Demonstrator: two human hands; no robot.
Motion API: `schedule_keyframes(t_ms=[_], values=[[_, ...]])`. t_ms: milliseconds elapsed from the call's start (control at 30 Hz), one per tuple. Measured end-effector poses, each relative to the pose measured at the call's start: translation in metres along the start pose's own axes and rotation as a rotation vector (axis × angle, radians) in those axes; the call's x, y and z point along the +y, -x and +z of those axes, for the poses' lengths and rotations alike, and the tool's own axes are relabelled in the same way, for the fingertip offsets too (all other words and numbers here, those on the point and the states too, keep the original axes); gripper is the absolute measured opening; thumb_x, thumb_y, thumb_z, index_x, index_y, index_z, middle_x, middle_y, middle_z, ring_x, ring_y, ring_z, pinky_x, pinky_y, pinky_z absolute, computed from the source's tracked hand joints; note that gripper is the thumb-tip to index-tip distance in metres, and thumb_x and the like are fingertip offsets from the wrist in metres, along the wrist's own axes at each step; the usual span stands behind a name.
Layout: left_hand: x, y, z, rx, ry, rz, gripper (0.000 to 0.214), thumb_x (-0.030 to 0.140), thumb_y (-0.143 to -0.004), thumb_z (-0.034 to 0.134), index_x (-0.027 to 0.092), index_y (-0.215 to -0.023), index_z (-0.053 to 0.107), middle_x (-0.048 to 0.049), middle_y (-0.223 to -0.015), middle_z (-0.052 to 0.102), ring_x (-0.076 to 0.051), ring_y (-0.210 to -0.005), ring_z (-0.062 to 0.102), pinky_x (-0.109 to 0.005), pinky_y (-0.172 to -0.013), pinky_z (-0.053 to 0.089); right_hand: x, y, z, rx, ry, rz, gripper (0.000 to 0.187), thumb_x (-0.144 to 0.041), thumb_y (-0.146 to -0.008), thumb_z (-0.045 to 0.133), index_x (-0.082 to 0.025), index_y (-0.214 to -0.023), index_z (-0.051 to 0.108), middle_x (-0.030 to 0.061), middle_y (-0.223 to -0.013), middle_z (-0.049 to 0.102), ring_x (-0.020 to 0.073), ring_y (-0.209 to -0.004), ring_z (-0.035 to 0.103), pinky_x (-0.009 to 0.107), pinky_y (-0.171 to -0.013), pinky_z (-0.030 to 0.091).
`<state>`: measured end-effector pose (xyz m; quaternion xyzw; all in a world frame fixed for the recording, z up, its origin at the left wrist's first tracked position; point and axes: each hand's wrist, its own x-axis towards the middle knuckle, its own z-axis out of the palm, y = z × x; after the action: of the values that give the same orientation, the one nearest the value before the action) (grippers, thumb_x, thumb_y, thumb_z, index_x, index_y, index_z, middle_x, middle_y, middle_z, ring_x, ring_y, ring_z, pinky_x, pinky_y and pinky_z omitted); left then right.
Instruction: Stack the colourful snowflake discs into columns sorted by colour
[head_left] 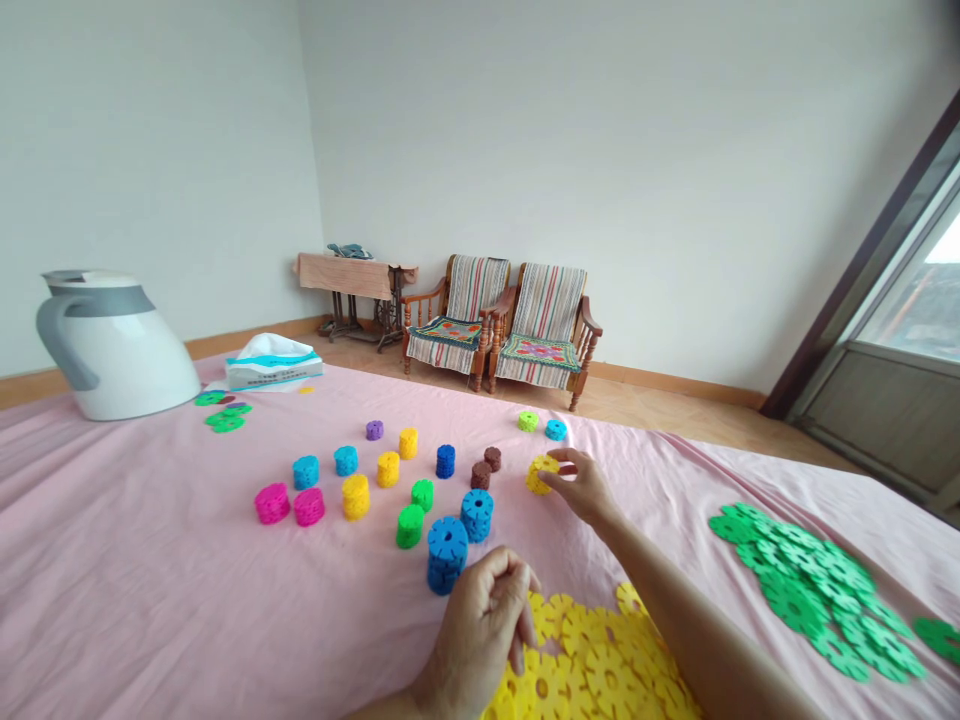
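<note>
Yellow discs (600,662) partly beyond the bottom edge

Single head-worn view. Looked forward and down across a pink cloth (187,570); left hand (476,630) close below the lens, right hand (577,485) farther out. Two chairs (538,310) and a wall (637,150) stood well beyond, door (892,405) at right edge.

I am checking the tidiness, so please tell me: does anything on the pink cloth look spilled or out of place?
Nothing looks spilled. Slightly odd: a few loose green discs lie scattered near the white jug, well apart from the large green pile on the opposite side, so they seem stray.
</note>
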<state>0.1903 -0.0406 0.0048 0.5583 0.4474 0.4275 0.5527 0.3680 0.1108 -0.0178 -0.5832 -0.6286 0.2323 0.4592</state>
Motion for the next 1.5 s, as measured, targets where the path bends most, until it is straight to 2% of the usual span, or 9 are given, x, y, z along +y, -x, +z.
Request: schedule_keyframes(t_ms=[433,633,733,933,1033,1133,1233,1367,1500], values=[[-0.003,0.0,0.0,-0.006,0.01,0.004,0.042,0.056,-0.083,0.042,0.016,-0.074,0.048,0.0037,-0.048,0.051,-0.005,-0.033,0.04,-0.014,-0.034,0.025,0.001,0.001,0.0,-0.025,0.003,0.008,0.038,-0.035,-0.061,0.068,-0.014,-0.092,0.065,0.0115,-0.102,0.061,0.0185,-0.076,0.062,0.029,-0.062,0.051],[-0.004,0.0,-0.001,-0.001,-0.005,0.008,0.042,0.057,-0.083,0.042,0.016,-0.075,0.048,0.0036,-0.049,0.052,-0.005,-0.034,0.041,-0.014,-0.035,0.025,-0.004,0.008,-0.015,0.023,-0.017,0.007,0.037,-0.043,-0.069,0.062,-0.014,-0.091,0.064,0.0125,-0.1,0.063,0.0198,-0.076,0.063,0.03,-0.062,0.05],[-0.005,-0.001,-0.001,-0.002,-0.01,0.028,0.042,0.056,-0.084,0.042,0.016,-0.075,0.049,0.004,-0.049,0.051,-0.005,-0.034,0.04,-0.014,-0.035,0.026,0.0,0.018,-0.029,0.038,0.017,0.019,0.033,-0.044,-0.072,0.058,-0.014,-0.085,0.065,0.011,-0.091,0.066,0.0193,-0.071,0.062,0.03,-0.06,0.049],[-0.004,0.002,-0.001,0.0,-0.044,0.07,0.038,0.053,-0.085,0.042,0.017,-0.075,0.048,0.0044,-0.05,0.05,-0.005,-0.034,0.04,-0.015,-0.035,0.027,0.013,0.054,-0.051,-0.042,0.079,0.127,0.03,-0.043,-0.076,0.051,-0.016,-0.077,0.063,0.0051,-0.067,0.064,0.0162,-0.055,0.058,0.026,-0.048,0.042],[-0.002,0.006,0.0,0.023,-0.136,0.167,0.031,0.045,-0.088,0.043,0.018,-0.074,0.048,0.004,-0.054,0.05,-0.007,-0.041,0.045,-0.016,-0.04,0.035,0.01,0.068,-0.055,-0.031,0.079,0.059,0.026,-0.04,-0.075,0.051,-0.016,-0.076,0.063,0.0044,-0.069,0.064,0.0168,-0.06,0.059,0.026,-0.053,0.044],[0.006,0.013,0.001,0.055,-0.329,0.322,0.023,0.036,-0.09,0.042,0.019,-0.079,0.053,0.0001,-0.064,0.056,-0.013,-0.059,0.056,-0.022,-0.057,0.046,0.007,0.072,-0.056,0.0,0.086,0.006,0.024,-0.037,-0.075,0.05,-0.017,-0.074,0.063,0.0047,-0.072,0.064,0.0178,-0.066,0.06,0.027,-0.06,0.045],[0.017,0.023,0.0,0.009,-0.535,0.473,0.019,0.032,-0.088,0.046,0.02,-0.096,0.058,-0.0064,-0.092,0.063,-0.019,-0.089,0.059,-0.03,-0.082,0.048,0.011,0.069,-0.054,0.01,0.086,0.014,0.025,-0.037,-0.076,0.049,-0.017,-0.072,0.063,0.0043,-0.068,0.064,0.0179,-0.064,0.059,0.028,-0.059,0.045],[0.019,0.042,-0.008,-0.172,-0.853,0.524,0.056,0.042,-0.08,0.057,0.025,-0.132,0.042,-0.0079,-0.133,0.05,-0.028,-0.122,0.044,-0.041,-0.103,0.036,0.018,0.066,-0.053,0.015,0.094,0.002,0.025,-0.037,-0.076,0.049,-0.017,-0.071,0.063,0.004,-0.067,0.063,0.0174,-0.062,0.058,0.027,-0.058,0.045],[-0.01,0.06,-0.026,-0.148,-1.128,0.464,0.079,0.051,-0.078,0.056,0.029,-0.144,0.016,-0.0053,-0.147,0.03,-0.031,-0.129,0.036,-0.041,-0.104,0.033,0.016,0.067,-0.054,0.013,0.09,-0.013,0.022,-0.034,-0.075,0.05,-0.017,-0.07,0.064,0.0036,-0.069,0.064,0.0171,-0.064,0.058,0.027,-0.06,0.045]])
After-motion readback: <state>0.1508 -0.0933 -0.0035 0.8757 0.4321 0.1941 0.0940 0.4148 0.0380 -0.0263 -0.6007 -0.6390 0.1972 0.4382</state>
